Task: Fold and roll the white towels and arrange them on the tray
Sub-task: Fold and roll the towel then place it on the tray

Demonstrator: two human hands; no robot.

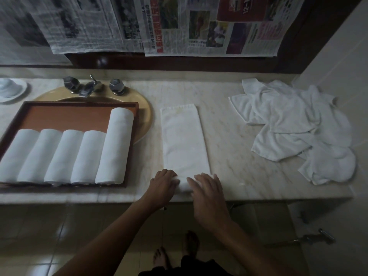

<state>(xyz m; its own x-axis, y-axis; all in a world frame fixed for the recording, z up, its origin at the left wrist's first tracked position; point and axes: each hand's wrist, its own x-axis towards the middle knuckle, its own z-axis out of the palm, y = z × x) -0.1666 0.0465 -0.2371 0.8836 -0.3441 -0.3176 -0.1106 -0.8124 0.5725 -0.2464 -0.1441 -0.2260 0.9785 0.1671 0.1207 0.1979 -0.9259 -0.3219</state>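
Now, view: head camera only, looking down over a marble counter (235, 148); I read everything below from this one view.
Left hand (162, 183): palm down at the near end of the folded towel (184, 136), on its left corner; fingers curled over the small roll formed there and gripping it.
Left arm: comes in from lower left, forearm angled up and to the right, wrist about level with the counter edge.
Right hand (207, 193): palm down on the right part of the same roll; fingers spread and nearly straight, pressing on top, not wrapped round it.
Right arm: enters from lower right, forearm angled up and to the left.
Folded towel: a long narrow strip lying flat on the counter, running away from me; only its near end is rolled, under both hands.
Tray (79, 105): brown, to the left of the strip, partly over a gold basin (144, 114).
Rolled towels (65, 156): five in the tray, side by side and touching; the rightmost reaches farther back than the others.
Loose towels (298, 126): a crumpled white heap on the counter's right end, well apart from the strip.
Tap (90, 86): metal, behind the tray.
Dish (12, 89): white, far left.
Wall: newspaper sheets (199, 26) hung above the counter.
Floor: tiled; bare feet (161, 259) visible below.
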